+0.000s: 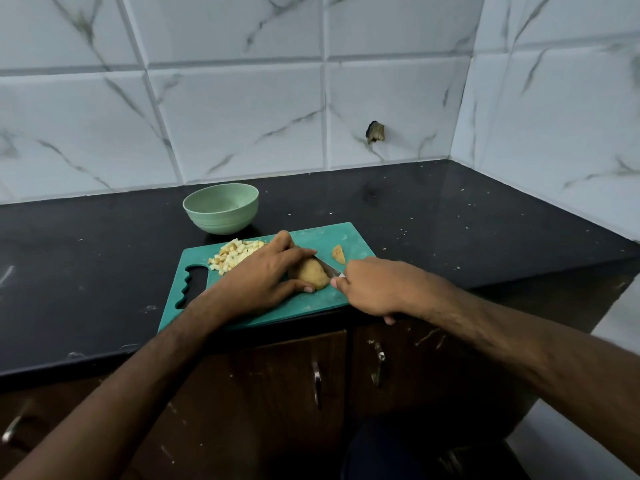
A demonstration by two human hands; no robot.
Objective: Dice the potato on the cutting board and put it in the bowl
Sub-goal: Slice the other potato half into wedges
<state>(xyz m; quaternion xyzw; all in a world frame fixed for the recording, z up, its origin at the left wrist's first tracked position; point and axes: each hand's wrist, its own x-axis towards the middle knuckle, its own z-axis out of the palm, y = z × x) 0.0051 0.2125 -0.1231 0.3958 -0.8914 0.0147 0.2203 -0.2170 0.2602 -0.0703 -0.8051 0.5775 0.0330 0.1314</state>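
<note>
I see my left hand (263,275) curled over the potato (311,275), fingers on its far side and thumb at its near end, holding it down on the green cutting board (311,306). My right hand (374,289) grips the knife (330,268); its handle is hidden inside my fist, and only a short stretch of blade shows, lying against the right side of the potato. The 2 hands sit close together with the potato between them. A heap of diced potato (235,256) lies on the far left part of the board, just behind my left hand. 1 cut-off end piece (338,254) rests apart, near the board's far right corner. The pale green bowl (221,209) stands on the black counter (450,220) just beyond the board, and I can see nothing in it.
</note>
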